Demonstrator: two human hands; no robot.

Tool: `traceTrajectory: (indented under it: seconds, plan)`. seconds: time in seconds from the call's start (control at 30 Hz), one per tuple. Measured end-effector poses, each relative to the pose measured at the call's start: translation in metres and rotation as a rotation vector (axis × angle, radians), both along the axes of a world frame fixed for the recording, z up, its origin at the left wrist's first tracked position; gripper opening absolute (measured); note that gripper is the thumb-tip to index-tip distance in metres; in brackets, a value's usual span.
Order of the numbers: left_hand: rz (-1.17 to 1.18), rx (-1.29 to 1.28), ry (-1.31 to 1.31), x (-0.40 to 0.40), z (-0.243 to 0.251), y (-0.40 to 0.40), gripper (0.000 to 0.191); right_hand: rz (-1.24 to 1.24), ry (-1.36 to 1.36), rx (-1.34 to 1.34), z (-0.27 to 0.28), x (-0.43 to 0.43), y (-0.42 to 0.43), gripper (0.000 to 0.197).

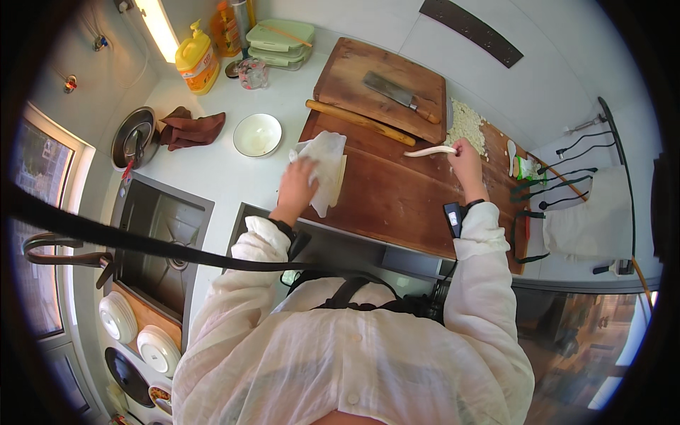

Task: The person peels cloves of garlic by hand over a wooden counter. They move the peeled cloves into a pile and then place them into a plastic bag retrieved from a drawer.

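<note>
My right hand (467, 164) pinches one end of a pale dough strip (431, 151), which extends leftward above the large wooden board (393, 212). At the board's left edge, my left hand (298, 183) lies over a crumpled, translucent white sheet (328, 159). Blur hides whether those fingers grip the sheet or only press on it. From under the sheet's right side shows the edge of a flat, pale yellow piece (339, 180). A wooden rolling pin (361, 123) rests between the two hands, farther back.
Behind the pin is a thick chopping board (345, 69) bearing a cleaver (390, 89). Small pale dough pieces (467, 125) are heaped to its right. A white bowl (257, 135), brown cloth (194, 129) and steel bowl (130, 135) stand left, near the sink (159, 234). Cords hang at right.
</note>
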State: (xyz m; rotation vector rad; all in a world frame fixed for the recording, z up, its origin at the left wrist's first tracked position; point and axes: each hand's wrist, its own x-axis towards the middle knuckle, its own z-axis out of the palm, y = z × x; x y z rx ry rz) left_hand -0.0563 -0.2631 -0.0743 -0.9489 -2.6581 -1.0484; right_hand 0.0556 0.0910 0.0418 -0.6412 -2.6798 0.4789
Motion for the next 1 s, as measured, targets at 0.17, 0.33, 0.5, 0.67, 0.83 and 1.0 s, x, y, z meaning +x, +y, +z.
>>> traceTrajectory:
  seconds: [0.17, 0.33, 0.5, 0.67, 0.83, 1.0]
  plan:
    - [0.25, -0.221, -0.119, -0.033, -0.002, 0.007, 0.037, -0.07, -0.056, 0.025, -0.008, 0.04, -0.011, 0.011]
    - [0.169, -0.405, -0.178, -0.042, 0.016, 0.007, 0.035, -0.108, -0.086, -0.065, -0.018, 0.074, -0.024, 0.009]
    - [0.253, 0.366, -0.343, -0.053, 0.017, 0.003, 0.029, -0.09, -0.026, -0.176, -0.028, 0.094, -0.03, 0.009]
    - [0.108, 0.688, -0.617, -0.047, 0.035, 0.006, 0.018, -0.069, 0.035, -0.204, -0.028, 0.099, -0.042, 0.009]
    - [0.033, 0.178, -0.139, -0.015, 0.077, 0.025, 0.036, -0.056, 0.051, -0.361, -0.028, 0.106, -0.048, 0.01]
    - [-0.427, -0.162, -0.039, 0.014, 0.057, 0.063, 0.046, -0.052, 0.097, -0.358, -0.03, 0.116, -0.054, 0.011]
